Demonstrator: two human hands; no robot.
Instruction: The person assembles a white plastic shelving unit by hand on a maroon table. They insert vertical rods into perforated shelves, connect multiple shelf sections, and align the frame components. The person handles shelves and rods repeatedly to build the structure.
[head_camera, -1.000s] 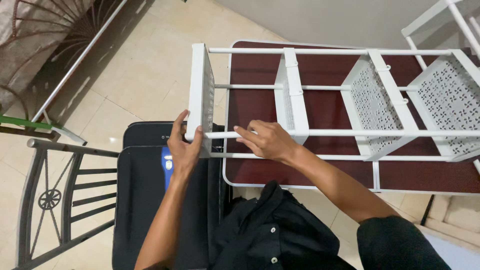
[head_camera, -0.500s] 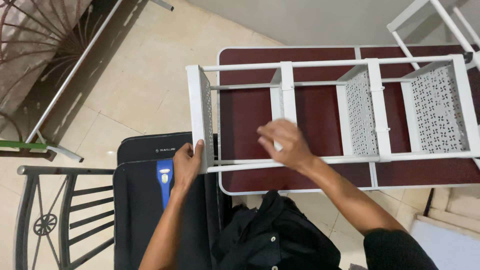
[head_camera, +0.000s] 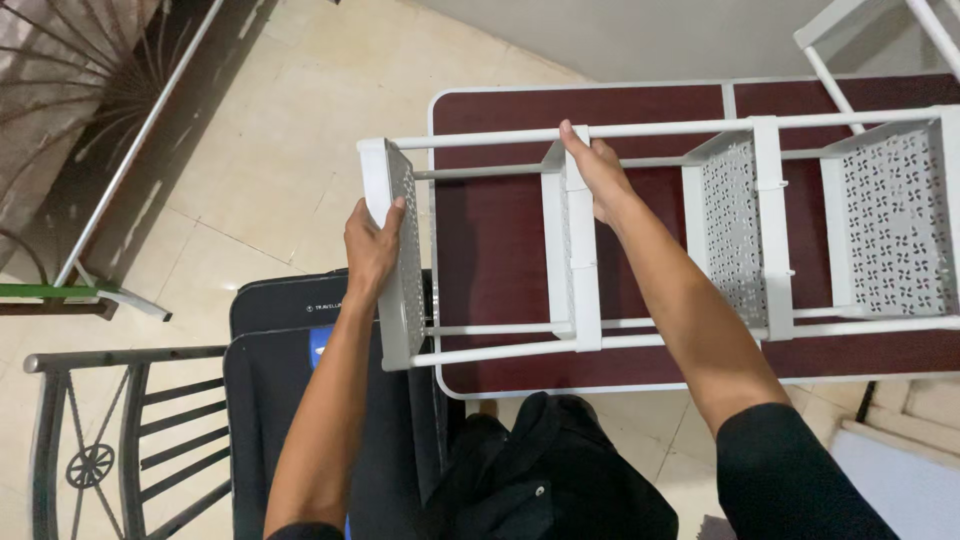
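White metal makes up the shelf rack (head_camera: 660, 230), which lies on its side across the dark red worktop (head_camera: 500, 240), its long rails running left to right and its left end jutting past the worktop's left edge over the tiled floor (head_camera: 270, 170). Both hands are on the rack. The left hand (head_camera: 372, 250) lies flat against the outer face of the perforated end panel (head_camera: 398, 255) at that overhanging end, fingers spread upward along it and the thumb hooked over its edge. The right hand (head_camera: 598, 170) reaches across to the far top rail (head_camera: 660, 129) and curls around it just where the second panel from the left (head_camera: 572, 250) meets it. Two more perforated panels stand further right along the rack, upright between the rails. Below the rack's left end sits a black suitcase (head_camera: 270, 370), beside it a dark iron chair (head_camera: 90, 440), and a black garment (head_camera: 540, 480) lies just under the worktop's near edge.
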